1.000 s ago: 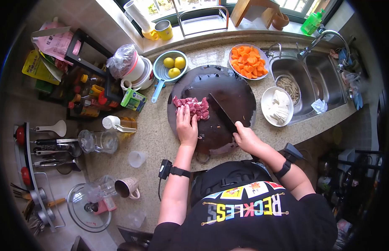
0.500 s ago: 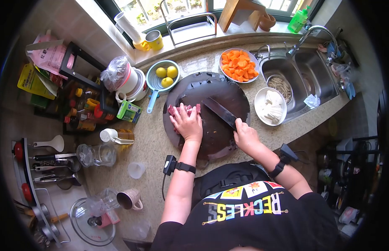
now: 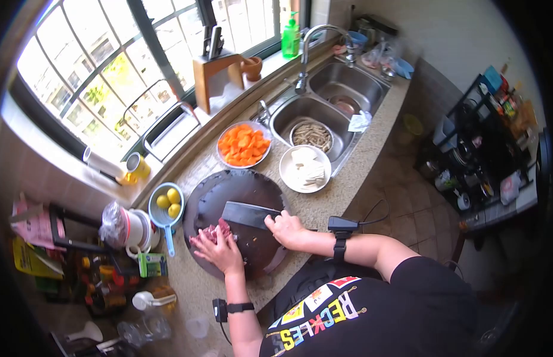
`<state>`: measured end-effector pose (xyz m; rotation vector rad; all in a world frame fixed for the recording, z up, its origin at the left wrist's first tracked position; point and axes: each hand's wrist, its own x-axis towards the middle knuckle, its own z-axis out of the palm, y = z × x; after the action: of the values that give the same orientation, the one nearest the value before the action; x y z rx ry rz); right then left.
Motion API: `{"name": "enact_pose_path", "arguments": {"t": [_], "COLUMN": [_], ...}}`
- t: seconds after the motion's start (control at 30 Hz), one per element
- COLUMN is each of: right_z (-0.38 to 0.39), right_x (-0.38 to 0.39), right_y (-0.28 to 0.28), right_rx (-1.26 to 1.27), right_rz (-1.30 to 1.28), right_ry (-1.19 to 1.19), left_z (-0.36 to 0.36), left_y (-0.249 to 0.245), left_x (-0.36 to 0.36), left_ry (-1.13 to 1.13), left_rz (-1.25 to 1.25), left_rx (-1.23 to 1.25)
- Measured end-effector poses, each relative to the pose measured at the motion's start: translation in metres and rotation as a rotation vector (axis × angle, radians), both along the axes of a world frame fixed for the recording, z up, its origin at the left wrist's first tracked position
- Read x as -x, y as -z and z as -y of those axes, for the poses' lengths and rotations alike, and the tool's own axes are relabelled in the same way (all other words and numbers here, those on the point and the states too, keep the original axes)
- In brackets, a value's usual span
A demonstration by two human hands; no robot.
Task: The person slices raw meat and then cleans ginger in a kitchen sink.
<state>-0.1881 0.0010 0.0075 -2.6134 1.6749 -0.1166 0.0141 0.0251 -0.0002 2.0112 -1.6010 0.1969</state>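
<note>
A dark round cutting board (image 3: 214, 193) lies on the counter with a small heap of raw red meat (image 3: 222, 227) near its left side. Over the meat, my left hand (image 3: 220, 253) holds it against the board, its fingers slightly apart and hiding part of it. My right hand (image 3: 284, 230) is closed around the handle of a cleaver (image 3: 247, 213). The wide dark blade lies low over the board, its tip close to the meat. Small scraps dot the board near my hands.
Behind the board are a plate of cut carrots (image 3: 244, 144), a bowl of white slices (image 3: 305, 172) and a blue strainer (image 3: 169, 229) with yellow-green fruits. The double sink (image 3: 343, 89) holds a bowl of greyish strips (image 3: 312, 135). A knife block (image 3: 212, 80) stands by the window.
The view has swung right, bringing more window and floor into sight. The cleaver blade has turned flatter across the board, with its tip nearer the meat. Both hands keep their hold.
</note>
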Motion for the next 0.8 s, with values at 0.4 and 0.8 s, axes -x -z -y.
{"name": "enact_pose_path", "arguments": {"t": [0.4,0.8], "right_z": [-0.045,-0.058], "right_x": [0.082,0.366], "right_y": [-0.028,-0.034], "right_rx": [-0.198,-0.374], "right_rz": [0.232,0.454], "right_ry": [-0.007,0.108], "left_z": [-0.023,0.014], "left_y": [-0.035,-0.039], "left_x": [0.061,0.288], "left_ry": [0.272,0.43], "left_rz": [-0.13,-0.307], "left_rx": [0.329,0.321]}}
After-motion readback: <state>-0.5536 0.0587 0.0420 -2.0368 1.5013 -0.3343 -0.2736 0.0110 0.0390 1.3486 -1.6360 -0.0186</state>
